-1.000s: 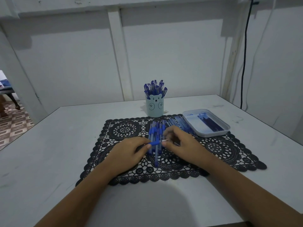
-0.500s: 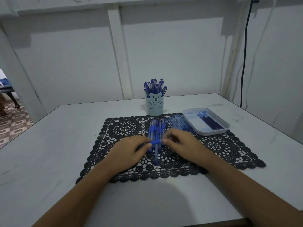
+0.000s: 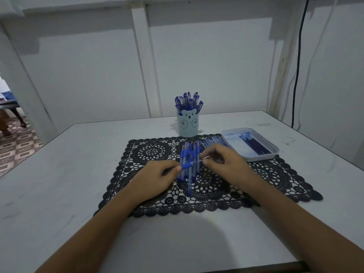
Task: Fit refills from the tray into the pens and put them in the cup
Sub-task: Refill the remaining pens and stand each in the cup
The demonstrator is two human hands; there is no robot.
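My left hand (image 3: 157,177) grips a blue pen (image 3: 188,165) by its barrel, tip pointing right. My right hand (image 3: 224,164) pinches the thin tip end of that pen, the refill (image 3: 203,159), just right of the blue grip. Both hands hover over a row of blue pens (image 3: 190,154) lying on the black lace mat (image 3: 266,180). A light blue bear cup (image 3: 188,125) behind the mat holds several capped blue pens. The white tray (image 3: 254,157) at the right holds dark refills (image 3: 255,145).
More pen parts (image 3: 212,141) lie on the mat between the cup and the tray. The white table (image 3: 59,184) meets a white wall at the back. A black cable (image 3: 297,62) hangs down at the right.
The hands stay together over the pen row. A short length of refill shows between them a second ago, is hidden half a second ago, and shows again now. The view shifted slightly.
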